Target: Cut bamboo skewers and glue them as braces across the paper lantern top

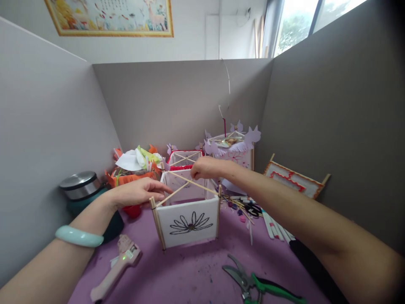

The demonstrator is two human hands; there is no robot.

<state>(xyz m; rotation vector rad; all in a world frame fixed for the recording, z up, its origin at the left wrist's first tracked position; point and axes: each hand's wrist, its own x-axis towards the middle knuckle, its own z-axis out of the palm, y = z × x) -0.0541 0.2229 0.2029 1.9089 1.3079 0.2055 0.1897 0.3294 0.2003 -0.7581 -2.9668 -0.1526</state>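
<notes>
A box-shaped lantern frame of wooden sticks and white panels stands on the purple table, a black flower outline on its front. Two thin sticks cross over its open top. My right hand reaches over from the right, fingers pinched together right at the crossing; what lies between the fingertips is hidden. At the frame's left side is my left hand, fingers stretched out loosely, fingertips against or very near the left panel. A pale bangle circles the left wrist.
A pink glue gun with a green light lies front left, beside a teal flask. Green-handled pruning shears lie in front. Markers and black scissors are at right. Behind stand a red-trimmed frame and a purple-trimmed lantern.
</notes>
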